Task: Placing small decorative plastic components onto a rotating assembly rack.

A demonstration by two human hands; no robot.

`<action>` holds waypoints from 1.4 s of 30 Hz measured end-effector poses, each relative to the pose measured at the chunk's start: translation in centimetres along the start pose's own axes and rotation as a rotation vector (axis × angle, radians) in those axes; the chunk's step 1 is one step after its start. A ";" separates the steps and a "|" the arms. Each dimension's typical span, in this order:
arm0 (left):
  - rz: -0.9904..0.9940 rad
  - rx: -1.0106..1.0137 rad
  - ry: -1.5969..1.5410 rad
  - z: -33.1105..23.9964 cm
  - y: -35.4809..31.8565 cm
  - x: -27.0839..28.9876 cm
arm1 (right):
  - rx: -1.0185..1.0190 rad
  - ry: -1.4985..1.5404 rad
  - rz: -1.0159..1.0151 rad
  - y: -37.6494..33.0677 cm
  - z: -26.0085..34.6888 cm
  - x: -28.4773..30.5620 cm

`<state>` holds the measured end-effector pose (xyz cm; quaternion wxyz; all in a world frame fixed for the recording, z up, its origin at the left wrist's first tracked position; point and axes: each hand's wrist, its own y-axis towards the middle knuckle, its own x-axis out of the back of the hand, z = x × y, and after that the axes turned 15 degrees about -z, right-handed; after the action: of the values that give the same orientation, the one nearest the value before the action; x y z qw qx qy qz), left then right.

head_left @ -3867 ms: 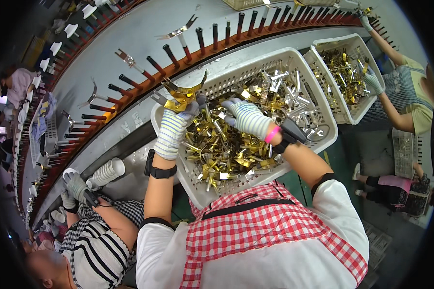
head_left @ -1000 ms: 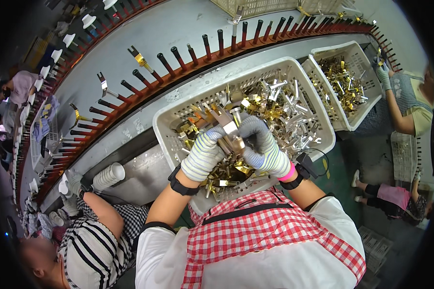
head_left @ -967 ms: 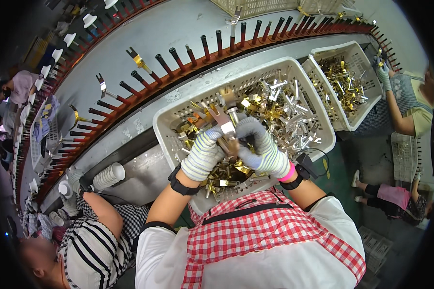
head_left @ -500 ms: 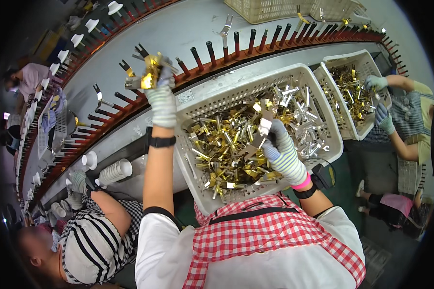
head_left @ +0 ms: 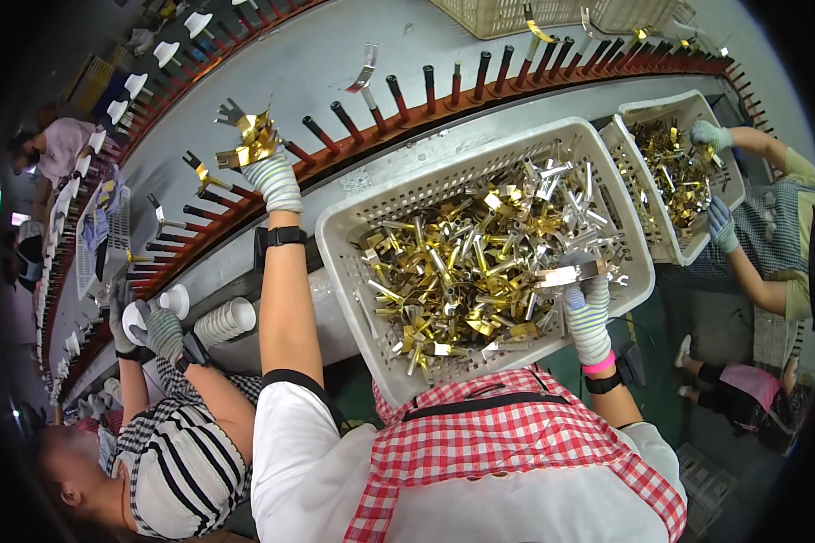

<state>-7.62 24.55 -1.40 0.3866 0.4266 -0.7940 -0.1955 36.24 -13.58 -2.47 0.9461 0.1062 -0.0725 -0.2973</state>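
Observation:
My left hand (head_left: 277,179), in a striped glove, reaches to the line of pegs and grips a bunch of gold metal clips (head_left: 257,139). The pegs (head_left: 346,122) are dark-tipped on red stems, and one beside that hand carries a forked gold clip (head_left: 201,172). Over the right side of a pale plastic crate (head_left: 333,249), my right hand (head_left: 589,317) holds a curved metal clip (head_left: 569,274) across its fingertips. Loose gold and silver clips (head_left: 453,271) fill the crate. A silver clip (head_left: 364,71) stands on a peg farther along.
On the left, a co-worker's gloved hands (head_left: 161,330) handle a white cup-shaped piece beside stacked white cups (head_left: 226,321). At the right another person's hands (head_left: 711,136) work over a second crate (head_left: 666,240) of clips. More crates (head_left: 507,16) stand behind the pegs.
The pegs and the clips on them have shifted left. My left hand has moved left with its bunch. My right hand has moved right and now holds a clip crosswise. The left co-worker's second hand appears.

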 end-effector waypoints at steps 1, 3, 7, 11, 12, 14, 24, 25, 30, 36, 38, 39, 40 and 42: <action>-0.024 0.026 0.044 2.5 1.2 0.8 | -0.002 0.022 0.023 -0.2 -0.8 0.2; -0.085 0.065 0.073 4.9 1.8 1.9 | -0.008 -0.031 -0.037 -0.6 -2.7 0.7; -0.098 0.289 -0.009 3.2 0.6 3.6 | 0.002 -0.084 -0.053 -0.3 -2.6 0.7; -0.237 0.736 -0.479 3.7 -1.5 7.6 | -0.037 -0.011 -0.068 -0.3 -3.3 0.8; -0.201 0.815 -0.732 4.0 -2.0 8.5 | -0.037 -0.008 -0.065 -0.1 -3.2 0.6; -0.121 0.893 -0.943 -0.5 -3.8 9.8 | 0.019 -0.030 -0.096 0.5 -2.5 0.6; 0.653 0.793 -1.592 -12.5 -4.8 3.6 | -0.018 -0.067 -0.130 -0.9 -2.8 1.0; 0.592 0.602 -1.353 -13.1 -5.2 1.5 | -0.048 -0.141 -0.133 -1.0 -2.8 1.7; 0.285 0.311 -0.895 -6.0 -3.1 -7.2 | -0.063 -0.035 -0.113 0.2 -0.7 0.3; 0.351 -0.266 -0.042 -4.1 -2.4 -6.2 | -0.054 -0.090 -0.149 0.4 -2.1 1.6; 0.360 -0.076 0.020 0.6 -1.4 -4.0 | -0.135 0.007 -0.085 0.4 -1.3 0.5; 0.345 -0.072 -0.061 -0.8 -2.4 -3.7 | -0.115 0.003 -0.122 0.2 -1.4 0.8; 0.334 -0.071 -0.146 -3.0 -3.2 -3.4 | -0.095 -0.002 -0.168 0.0 -1.4 1.2; 0.189 -0.190 -0.187 -0.2 -2.0 -0.9 | -0.087 0.048 -0.129 0.3 -0.5 0.0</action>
<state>-6.08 24.19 -2.93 0.3660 0.2914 -0.8412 -0.2712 36.45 -13.29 -2.87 0.9301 0.0764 -0.0298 -0.3581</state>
